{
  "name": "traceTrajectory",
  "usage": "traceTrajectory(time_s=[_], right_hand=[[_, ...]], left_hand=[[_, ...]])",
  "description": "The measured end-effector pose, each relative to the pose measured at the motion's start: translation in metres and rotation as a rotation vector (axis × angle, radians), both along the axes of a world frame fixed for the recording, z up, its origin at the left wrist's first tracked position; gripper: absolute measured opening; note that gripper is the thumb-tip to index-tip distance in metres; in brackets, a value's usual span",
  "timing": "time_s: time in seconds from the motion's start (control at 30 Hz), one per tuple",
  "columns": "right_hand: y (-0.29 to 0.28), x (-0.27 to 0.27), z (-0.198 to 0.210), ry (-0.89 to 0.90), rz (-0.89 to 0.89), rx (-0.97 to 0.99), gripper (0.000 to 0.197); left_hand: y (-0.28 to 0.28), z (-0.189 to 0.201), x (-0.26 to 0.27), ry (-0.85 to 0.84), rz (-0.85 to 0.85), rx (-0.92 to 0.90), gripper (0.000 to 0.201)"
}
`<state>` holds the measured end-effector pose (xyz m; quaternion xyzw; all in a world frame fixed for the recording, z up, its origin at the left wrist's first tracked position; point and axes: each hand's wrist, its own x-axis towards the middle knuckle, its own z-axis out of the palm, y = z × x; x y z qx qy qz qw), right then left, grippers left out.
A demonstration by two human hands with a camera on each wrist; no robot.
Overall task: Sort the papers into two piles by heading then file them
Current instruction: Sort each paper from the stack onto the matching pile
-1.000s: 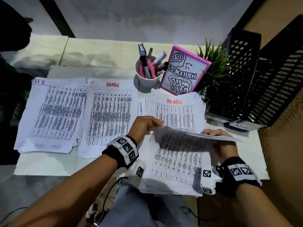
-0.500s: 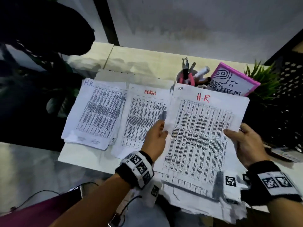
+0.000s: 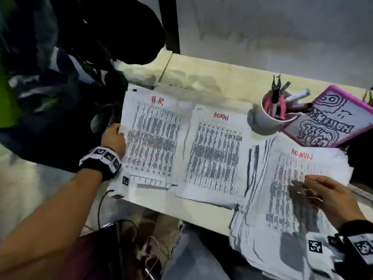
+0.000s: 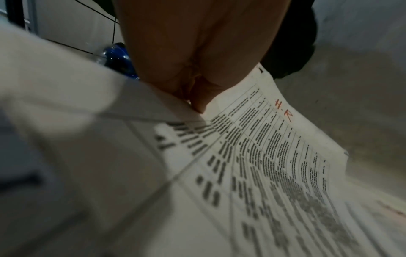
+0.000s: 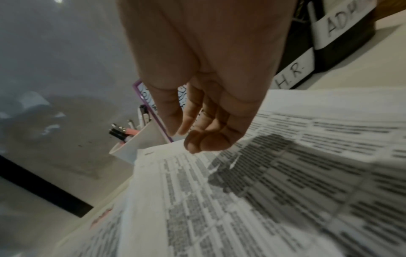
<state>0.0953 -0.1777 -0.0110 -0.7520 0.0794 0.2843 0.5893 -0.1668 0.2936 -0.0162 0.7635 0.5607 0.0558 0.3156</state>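
Observation:
My left hand (image 3: 118, 133) pinches the left edge of a printed sheet headed H.R (image 3: 153, 136), which lies over the H.R pile at the table's left end. In the left wrist view the thumb (image 4: 198, 102) presses on that sheet (image 4: 274, 147) near its top corner. Beside it lies the ADMIN pile (image 3: 216, 152). The unsorted stack (image 3: 282, 199), with an ADMIN sheet on top, overhangs the front edge at right. My right hand (image 3: 304, 184) hovers just above that stack with loosely curled fingers (image 5: 197, 142) and holds nothing.
A white cup of pens and pliers (image 3: 272, 116) and a pink-framed drawing (image 3: 331, 122) stand behind the stack. Black file holders labelled H.R. (image 5: 290, 76) and ADMIN (image 5: 342, 22) sit at the right. A person in dark clothes (image 3: 60, 77) is at the table's left end.
The H.R sheet went from in front of me leftward onto the H.R pile, held by my left hand. My right hand let go of it and returned over the unsorted stack.

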Motion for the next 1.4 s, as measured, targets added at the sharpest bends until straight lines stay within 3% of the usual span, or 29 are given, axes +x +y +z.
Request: traceTrajectory(time_s=[0.07, 0.17, 0.3, 0.4, 0.5, 0.57, 0.67, 0.8, 0.9, 0.97, 1.07, 1.17, 1.3, 1.4], right_hand=[[-0.009, -0.001, 0.002, 0.004, -0.027, -0.057, 0.058], [-0.031, 0.003, -0.009, -0.077, -0.108, -0.208, 0.08], [-0.05, 0.012, -0.018, -0.286, -0.127, -0.638, 0.046], [-0.048, 0.016, -0.014, -0.329, -0.13, -0.737, 0.042], [-0.049, 0.018, -0.018, -0.275, -0.084, -0.758, 0.043], [-0.053, 0.02, -0.024, -0.258, -0.094, -0.729, 0.048], [-0.055, 0.017, -0.028, -0.272, -0.079, -0.727, 0.047], [-0.053, 0.014, -0.024, -0.261, -0.141, -0.719, 0.045], [-0.053, 0.017, -0.027, -0.291, -0.184, -0.691, 0.043], [-0.055, 0.02, -0.029, -0.266, -0.199, -0.667, 0.04], [-0.057, 0.022, -0.029, -0.234, -0.205, -0.634, 0.039], [-0.06, 0.023, -0.029, -0.263, -0.21, -0.612, 0.03], [-0.067, 0.026, -0.034, -0.271, -0.186, -0.561, 0.022], [-0.071, 0.026, -0.031, -0.28, -0.18, -0.527, 0.021]], left_hand=[[0.009, -0.006, 0.001, 0.024, -0.017, 0.014, 0.03], [0.02, -0.018, 0.008, 0.077, -0.044, 0.032, 0.032], [0.022, -0.032, 0.017, 0.21, -0.084, -0.03, 0.036], [0.015, -0.03, 0.024, 0.246, -0.031, -0.025, 0.041], [0.003, -0.028, 0.039, 0.171, -0.007, 0.179, 0.038], [-0.021, -0.023, 0.061, -0.009, -0.117, 0.232, 0.043], [-0.088, 0.0, 0.108, -0.182, -0.32, 0.164, 0.045], [-0.195, 0.017, 0.166, -0.387, -0.563, -0.031, 0.029], [-0.255, 0.003, 0.197, -0.316, -0.661, -0.144, 0.018], [-0.285, -0.008, 0.21, -0.194, -0.656, -0.17, 0.024], [-0.306, -0.023, 0.215, -0.171, -0.524, -0.209, 0.03], [-0.308, -0.026, 0.215, -0.223, -0.373, -0.234, 0.023], [-0.309, -0.021, 0.214, -0.224, -0.441, -0.114, 0.007], [-0.306, -0.02, 0.204, -0.249, -0.56, 0.011, 0.011]])
